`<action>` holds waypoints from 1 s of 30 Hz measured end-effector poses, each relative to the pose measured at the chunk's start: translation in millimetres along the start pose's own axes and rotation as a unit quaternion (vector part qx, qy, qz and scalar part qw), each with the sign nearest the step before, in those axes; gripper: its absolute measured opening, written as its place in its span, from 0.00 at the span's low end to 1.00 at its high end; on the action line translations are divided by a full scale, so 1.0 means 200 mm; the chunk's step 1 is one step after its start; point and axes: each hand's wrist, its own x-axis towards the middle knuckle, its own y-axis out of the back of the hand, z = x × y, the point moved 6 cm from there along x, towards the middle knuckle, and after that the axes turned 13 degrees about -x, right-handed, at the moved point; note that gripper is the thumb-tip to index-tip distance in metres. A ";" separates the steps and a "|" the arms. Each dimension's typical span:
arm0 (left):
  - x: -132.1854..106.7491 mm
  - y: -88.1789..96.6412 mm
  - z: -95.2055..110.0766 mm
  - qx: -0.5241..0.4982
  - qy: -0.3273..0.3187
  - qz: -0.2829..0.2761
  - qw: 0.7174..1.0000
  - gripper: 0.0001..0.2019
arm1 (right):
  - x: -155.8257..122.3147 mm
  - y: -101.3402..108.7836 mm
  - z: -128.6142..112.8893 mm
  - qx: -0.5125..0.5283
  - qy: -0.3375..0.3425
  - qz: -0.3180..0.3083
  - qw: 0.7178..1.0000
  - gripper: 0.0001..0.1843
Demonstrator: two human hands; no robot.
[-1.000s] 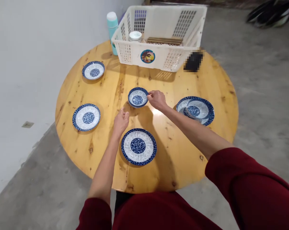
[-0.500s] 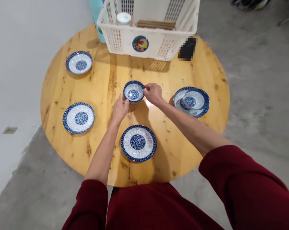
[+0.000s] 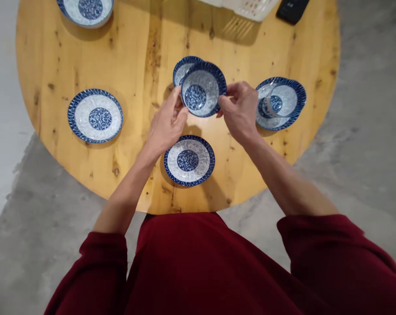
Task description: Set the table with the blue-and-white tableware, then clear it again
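Observation:
Both my hands hold a small blue-and-white bowl (image 3: 202,89) lifted above the round wooden table (image 3: 145,52). My left hand (image 3: 166,124) pinches its left rim and my right hand (image 3: 239,109) grips its right rim. Just behind the lifted bowl, a second small bowl (image 3: 181,70) rests on the table, partly hidden. A blue-and-white plate (image 3: 188,160) lies directly below my hands near the table's front edge.
Another plate (image 3: 95,116) lies at the left and one more plate (image 3: 86,9) at the far left corner. To the right, a plate carries a bowl (image 3: 281,103). A white basket (image 3: 250,5) and a black phone (image 3: 291,9) sit at the far edge.
The top bowl has been lifted off the stack by both hands, leaving one bowl on the table. My view has tilted down and closer to the table.

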 end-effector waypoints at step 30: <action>-0.55 -0.02 -0.17 0.049 0.140 -0.202 0.968 0.16 | -1.03 -0.18 0.17 0.007 -0.228 0.017 0.974 0.15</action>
